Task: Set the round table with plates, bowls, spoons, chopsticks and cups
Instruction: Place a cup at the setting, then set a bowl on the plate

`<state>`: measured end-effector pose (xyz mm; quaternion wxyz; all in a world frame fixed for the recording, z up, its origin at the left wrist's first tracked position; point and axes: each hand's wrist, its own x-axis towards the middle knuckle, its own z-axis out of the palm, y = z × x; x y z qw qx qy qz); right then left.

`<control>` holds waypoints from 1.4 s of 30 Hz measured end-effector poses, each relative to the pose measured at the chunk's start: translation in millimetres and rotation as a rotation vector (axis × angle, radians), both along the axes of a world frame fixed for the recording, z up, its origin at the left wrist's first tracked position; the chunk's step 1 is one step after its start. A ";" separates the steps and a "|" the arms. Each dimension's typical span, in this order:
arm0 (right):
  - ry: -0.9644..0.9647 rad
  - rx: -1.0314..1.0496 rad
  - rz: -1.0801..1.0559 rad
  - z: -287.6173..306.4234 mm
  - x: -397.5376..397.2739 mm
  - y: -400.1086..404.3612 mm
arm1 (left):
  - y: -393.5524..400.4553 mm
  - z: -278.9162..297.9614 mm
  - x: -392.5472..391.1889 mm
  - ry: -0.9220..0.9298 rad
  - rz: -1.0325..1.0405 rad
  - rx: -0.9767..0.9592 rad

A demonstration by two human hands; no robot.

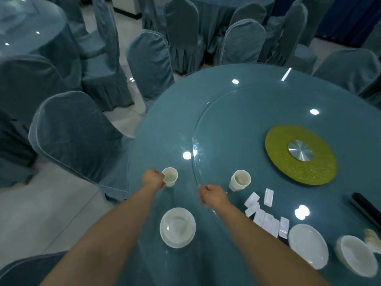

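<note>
My left hand point(153, 180) grips a white cup point(170, 176) that stands upright on the round blue table point(165, 124), near its left edge. A white plate with a bowl in it point(177, 227) sits closer to me, between my forearms. My right hand point(212, 196) has its fingers curled at the rim of the glass turntable point(226, 112). On the turntable stand a stack of cups point(240, 180), several white rectangular rests point(266, 215), a stack of plates point(308, 244), a stack of bowls point(356, 259), spoons point(373, 238) and black chopsticks point(365, 209).
A yellow-green disc with a metal hub point(301, 154) lies at the turntable's centre. Chairs in blue covers point(76, 137) ring the table, one close by on the left. Another round table point(31, 23) stands at the far left.
</note>
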<state>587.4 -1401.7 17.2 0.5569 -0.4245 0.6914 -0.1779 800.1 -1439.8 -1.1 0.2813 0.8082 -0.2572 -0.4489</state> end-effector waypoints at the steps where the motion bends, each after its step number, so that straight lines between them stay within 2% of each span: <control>1: -0.003 0.008 -0.004 -3.2 -2.1 0.8 | 3.8 -5.8 3.9 -0.013 0.011 0.013; 11: -0.002 0.075 -0.054 -19.3 -21.0 -2.2 | 22.5 -29.5 4.1 -0.082 -0.051 0.122; 14: -0.008 0.080 -0.065 -19.5 -24.5 -3.1 | 19.7 -28.2 2.7 -0.166 -0.104 0.151; 20: -0.039 0.070 -0.145 -15.8 -41.8 1.0 | 16.1 -18.2 -16.2 -0.256 -0.064 0.006; 24: -0.024 0.047 -0.204 -14.5 -67.1 9.8 | 19.8 -15.5 -51.8 -0.253 -0.210 -0.085; 29: 0.018 0.035 -0.331 -14.9 -114.1 28.2 | 26.8 -17.4 -118.1 -0.258 -0.447 -0.087; 36: 0.055 0.083 -0.507 -26.3 -189.2 70.1 | 39.8 -25.7 -215.5 -0.184 -0.759 -0.038; 42: 0.093 0.133 -0.592 -44.0 -226.7 98.8 | 48.5 -40.7 -262.2 -0.206 -0.909 0.021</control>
